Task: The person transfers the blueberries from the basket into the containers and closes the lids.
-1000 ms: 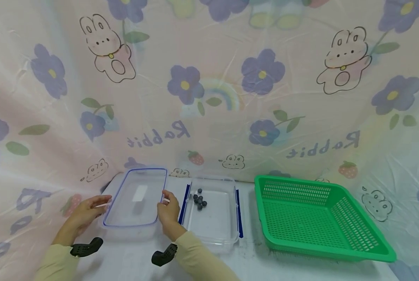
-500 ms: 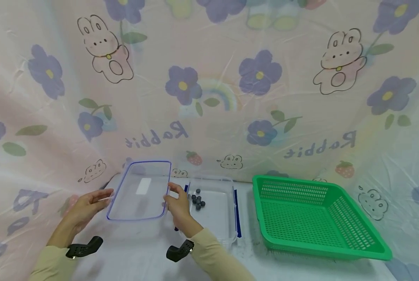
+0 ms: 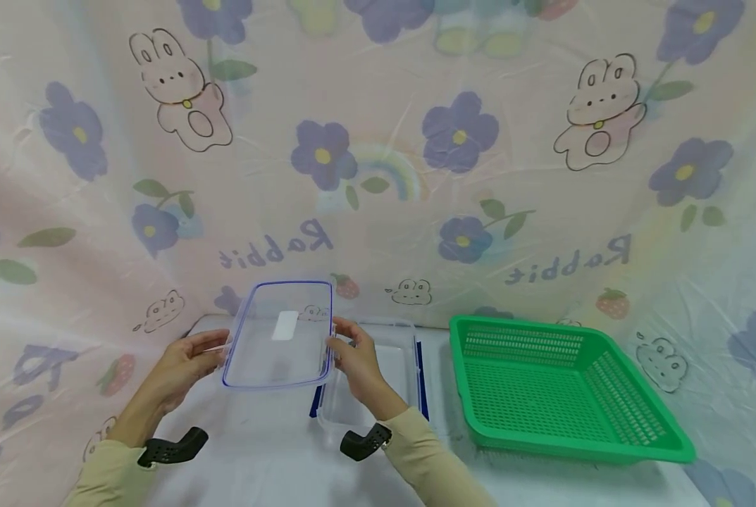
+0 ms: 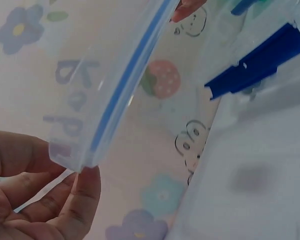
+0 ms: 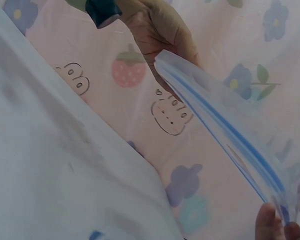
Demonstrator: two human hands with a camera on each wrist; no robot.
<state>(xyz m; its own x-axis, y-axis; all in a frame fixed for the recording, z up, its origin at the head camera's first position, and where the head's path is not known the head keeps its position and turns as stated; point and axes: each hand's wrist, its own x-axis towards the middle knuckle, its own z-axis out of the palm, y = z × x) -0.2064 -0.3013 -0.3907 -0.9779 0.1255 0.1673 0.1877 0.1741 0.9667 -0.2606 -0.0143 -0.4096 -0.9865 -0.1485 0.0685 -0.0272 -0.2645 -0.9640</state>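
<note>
Nearest, the left hand (image 3: 187, 366) holds the clear lid (image 3: 280, 334) at its nine o'clock edge, thumb and fingers pinching the rim. The right hand (image 3: 356, 362) grips the three o'clock edge, seemingly by fingertips. The lid hangs tilted above the table (image 3: 270, 451), partly over the clear container (image 3: 387, 373). At three o'clock sits a green basket (image 3: 561, 391); beyond, a rabbit-print sheet (image 3: 416, 141).

You read "Rabbit" twice on printed backdrop sheet (image 3: 378, 176), mirrored lettering: once left of centre, once at right. White label on lid (image 3: 280, 334): blank, unreadable.
</note>
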